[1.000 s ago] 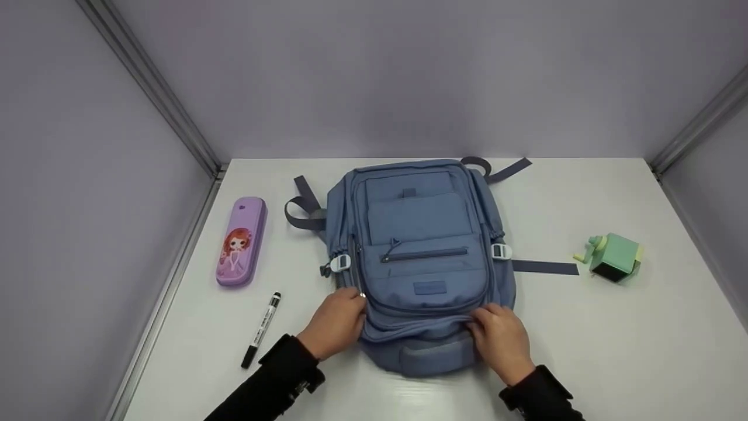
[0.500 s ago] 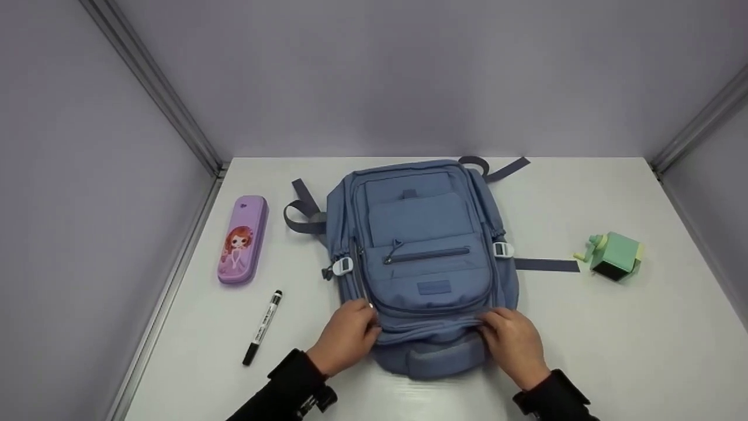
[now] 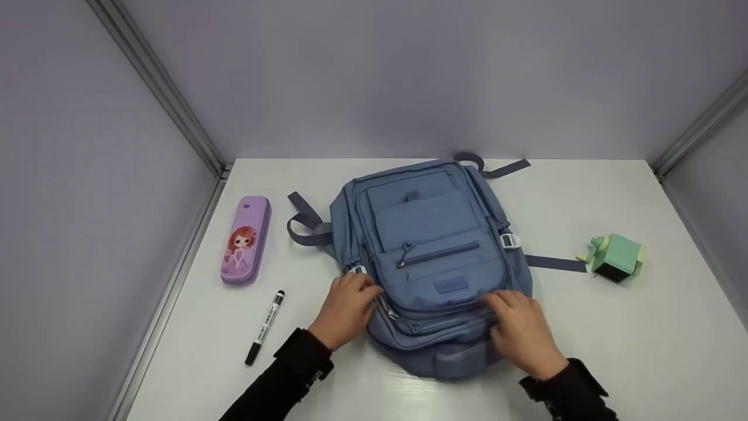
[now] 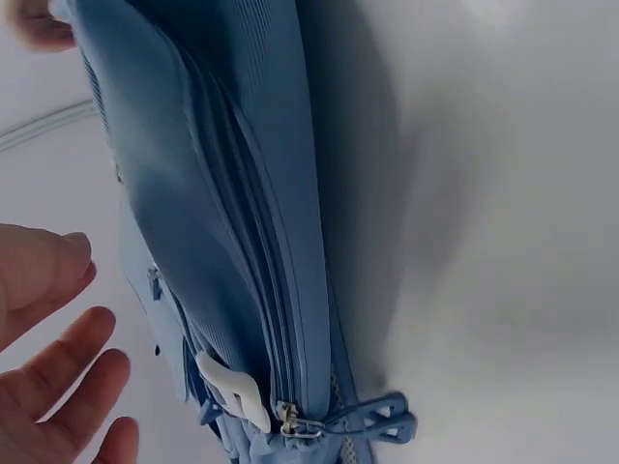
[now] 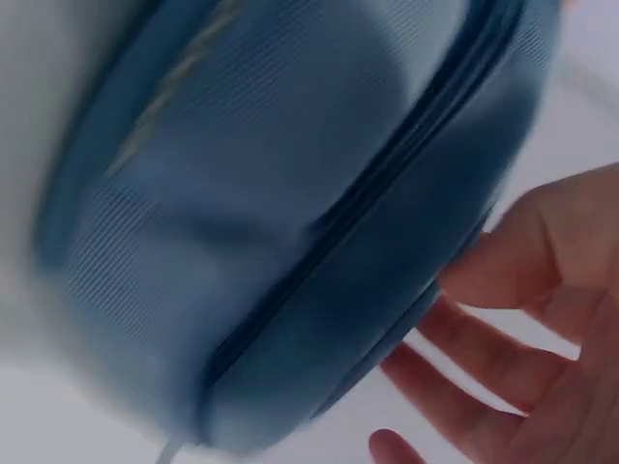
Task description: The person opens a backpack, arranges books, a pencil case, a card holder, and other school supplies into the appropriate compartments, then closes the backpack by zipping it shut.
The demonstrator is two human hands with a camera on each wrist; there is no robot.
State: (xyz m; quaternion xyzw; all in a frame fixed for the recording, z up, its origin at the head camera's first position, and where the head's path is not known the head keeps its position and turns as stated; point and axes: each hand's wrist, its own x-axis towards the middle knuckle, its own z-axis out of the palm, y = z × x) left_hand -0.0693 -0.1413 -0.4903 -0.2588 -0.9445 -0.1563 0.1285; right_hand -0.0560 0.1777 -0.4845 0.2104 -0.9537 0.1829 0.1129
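A blue backpack (image 3: 429, 222) lies front side up on the white table, turned slightly, with its bottom toward me. My left hand (image 3: 349, 307) is over its lower left side, near the white buckle (image 4: 232, 389). In the left wrist view its fingers (image 4: 92, 387) are spread apart with nothing between them. A zipper pull (image 4: 372, 419) hangs at the end of the side zipper there. My right hand (image 3: 522, 327) pinches the fabric at the lower right edge of the front, thumb (image 5: 503, 261) on one side and fingers on the other.
On the left lie a purple pencil case (image 3: 246, 240) with a cartoon girl and a black-and-white marker (image 3: 265, 327). A green pencil sharpener (image 3: 616, 257) with a crank stands at the right, close to the end of a dark strap (image 3: 555, 263). Grey panels (image 3: 409, 82) surround the table.
The backpack has turned, its bottom swinging to the right. My left hand has let go of the lower edge and moved up along the side. My right hand has shifted slightly right.
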